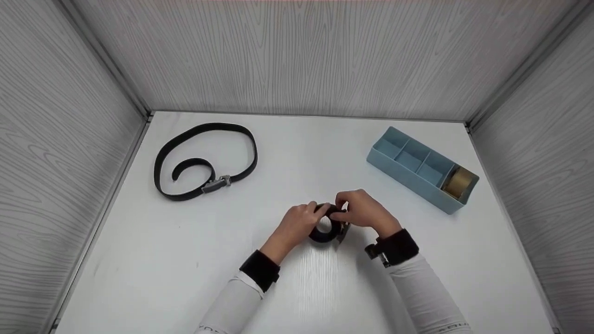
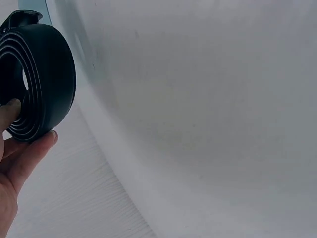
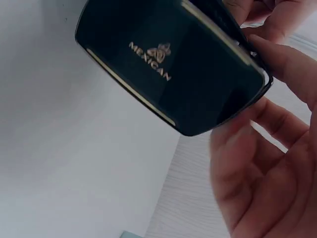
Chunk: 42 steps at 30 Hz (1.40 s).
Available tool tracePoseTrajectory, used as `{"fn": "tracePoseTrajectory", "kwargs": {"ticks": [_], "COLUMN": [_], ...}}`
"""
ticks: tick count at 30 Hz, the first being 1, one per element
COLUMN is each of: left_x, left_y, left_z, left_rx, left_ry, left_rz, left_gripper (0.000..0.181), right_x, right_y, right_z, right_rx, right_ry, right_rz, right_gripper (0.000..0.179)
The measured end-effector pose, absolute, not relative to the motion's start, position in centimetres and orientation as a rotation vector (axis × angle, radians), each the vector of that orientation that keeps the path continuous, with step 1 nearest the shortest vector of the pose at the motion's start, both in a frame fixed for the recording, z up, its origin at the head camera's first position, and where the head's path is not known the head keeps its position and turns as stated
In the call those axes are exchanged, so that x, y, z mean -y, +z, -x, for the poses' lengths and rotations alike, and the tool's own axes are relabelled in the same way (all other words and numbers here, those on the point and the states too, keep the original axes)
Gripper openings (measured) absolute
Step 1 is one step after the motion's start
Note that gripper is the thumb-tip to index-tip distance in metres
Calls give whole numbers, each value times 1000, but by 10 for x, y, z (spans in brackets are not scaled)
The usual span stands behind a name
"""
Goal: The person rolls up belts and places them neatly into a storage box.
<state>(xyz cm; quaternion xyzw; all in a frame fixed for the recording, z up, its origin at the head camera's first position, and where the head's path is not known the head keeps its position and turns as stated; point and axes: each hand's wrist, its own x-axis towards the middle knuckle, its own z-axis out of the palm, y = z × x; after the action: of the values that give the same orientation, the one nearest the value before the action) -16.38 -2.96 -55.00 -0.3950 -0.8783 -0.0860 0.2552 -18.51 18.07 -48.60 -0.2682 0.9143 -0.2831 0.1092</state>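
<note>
A black belt (image 1: 323, 237), wound into a round coil, is held between both hands near the middle of the table. My left hand (image 1: 297, 225) grips the coil's left side; in the left wrist view its thumb is inside the ring and its fingers are against the outside. Several tight layers of strap (image 2: 58, 74) show there. With thumb and fingers, my right hand (image 1: 364, 208) holds the coil's right side by the buckle. The right wrist view shows this dark glossy buckle (image 3: 173, 69), with gold-toned lines and the word MEXICAN, close to the camera.
At the back left lies another black belt (image 1: 227, 126), loosely looped, with a silver-grey buckle (image 1: 214, 185). A light blue divided box (image 1: 403, 175) stands at the right; its nearest compartment contains a gold-brown roll (image 1: 458, 183). Wood-grain panels (image 1: 297, 55) enclose the white table.
</note>
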Motion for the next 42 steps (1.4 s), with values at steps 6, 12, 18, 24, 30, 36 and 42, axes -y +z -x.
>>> {"fn": "tracePoseTrajectory", "kwargs": {"ticks": [6, 12, 18, 24, 30, 36, 42], "left_x": [31, 31, 33, 33, 30, 25, 22], "left_y": [-551, -550, -551, -552, -552, -548, -544], "left_z": [166, 168, 170, 172, 174, 174, 174], "left_rx": [2324, 2320, 2332, 2365, 2388, 2413, 2550], "left_ry": [-231, -250, -264, -330, -414, -460, -490], "left_rz": [1066, 1079, 1083, 1073, 1089, 1059, 1010], "left_gripper": [33, 26, 20, 20, 20, 24, 24], "right_x": [-177, -166, -160, -160, -163, -165, -165], "right_y": [-487, -495, -500, -508, -508, -501, -498], "right_z": [182, 177, 173, 172, 170, 167, 164], "right_rx": [-2714, -2673, -2661, -2576, -2546, -2636, -2733], "right_ry": [-900, -1005, -1095, -1223, -1259, -1186, -1086], "right_rz": [763, 664, 493, 354, 284, 276, 287], "right_gripper": [20, 25, 31, 30, 30, 30, 25]}}
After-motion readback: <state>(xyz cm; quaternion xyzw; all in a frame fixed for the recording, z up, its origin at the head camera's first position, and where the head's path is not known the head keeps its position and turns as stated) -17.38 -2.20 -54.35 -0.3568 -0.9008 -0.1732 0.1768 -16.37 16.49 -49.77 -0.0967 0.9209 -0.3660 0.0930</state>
